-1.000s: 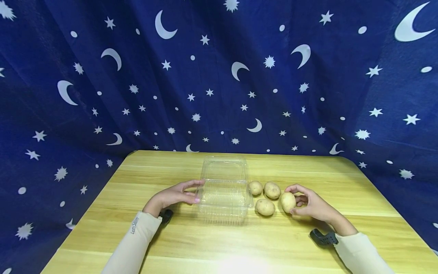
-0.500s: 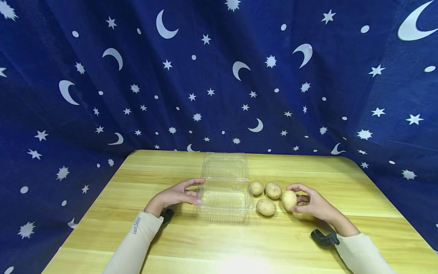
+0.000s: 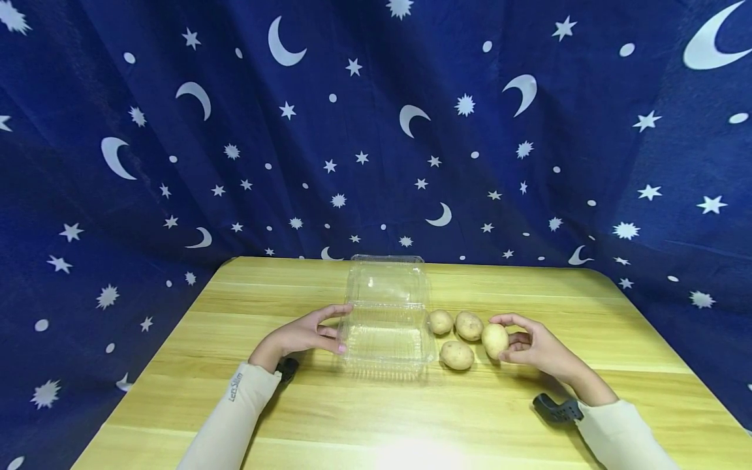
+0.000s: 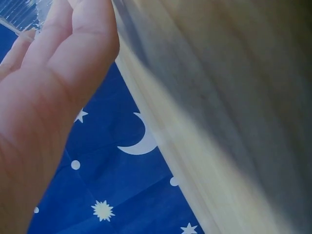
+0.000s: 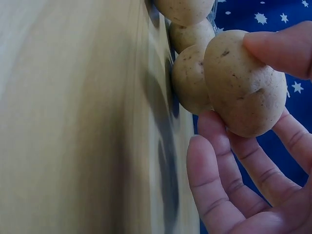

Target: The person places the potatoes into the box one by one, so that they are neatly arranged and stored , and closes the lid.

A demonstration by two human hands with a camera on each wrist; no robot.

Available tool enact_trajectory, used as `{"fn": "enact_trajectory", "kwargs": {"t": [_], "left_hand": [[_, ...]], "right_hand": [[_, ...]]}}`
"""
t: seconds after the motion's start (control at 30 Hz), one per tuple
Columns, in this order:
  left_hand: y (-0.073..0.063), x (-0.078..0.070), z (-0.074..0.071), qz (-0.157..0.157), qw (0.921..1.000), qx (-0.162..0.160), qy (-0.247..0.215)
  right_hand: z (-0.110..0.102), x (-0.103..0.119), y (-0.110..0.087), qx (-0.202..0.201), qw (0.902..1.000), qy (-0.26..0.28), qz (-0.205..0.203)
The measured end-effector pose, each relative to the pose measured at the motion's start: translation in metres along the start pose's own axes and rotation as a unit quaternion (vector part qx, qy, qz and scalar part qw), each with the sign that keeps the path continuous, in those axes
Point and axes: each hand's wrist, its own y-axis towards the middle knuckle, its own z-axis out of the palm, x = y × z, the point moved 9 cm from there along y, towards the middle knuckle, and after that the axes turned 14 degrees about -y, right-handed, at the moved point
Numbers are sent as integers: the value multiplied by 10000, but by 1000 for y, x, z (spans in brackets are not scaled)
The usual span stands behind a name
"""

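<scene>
A clear plastic clamshell container (image 3: 384,336) stands on the table with its lid (image 3: 388,281) tipped back at the far side. My left hand (image 3: 305,334) holds the container's left edge, thumb near the front and index finger by the hinge. In the left wrist view, the palm (image 4: 39,102) hides most of the container. My right hand (image 3: 537,349) pinches a potato (image 3: 495,341) between thumb and fingers. That potato (image 5: 246,85) looks raised above the table in the right wrist view. Three more potatoes (image 3: 456,356) lie between it and the container.
The wooden table (image 3: 282,418) has its far edge against a dark blue curtain (image 3: 376,163) with moons and stars. A black wrist device (image 3: 557,410) sits at my right wrist, and another (image 3: 288,369) at the left.
The container's lid has risen, its far edge now higher than before. Both hands have hardly moved, and the right keeps the same potato.
</scene>
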Motion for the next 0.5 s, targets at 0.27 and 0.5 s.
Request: {"fn": "enact_trajectory", "kwargs": {"t": [0.27, 0.5], "left_hand": [[1, 2, -1, 39, 10000, -37, 47], [3, 3, -1, 48, 10000, -23, 74]], "right_hand": [[0, 5, 1, 44, 10000, 74, 18], [0, 10, 2, -15, 10000, 15, -12]]}}
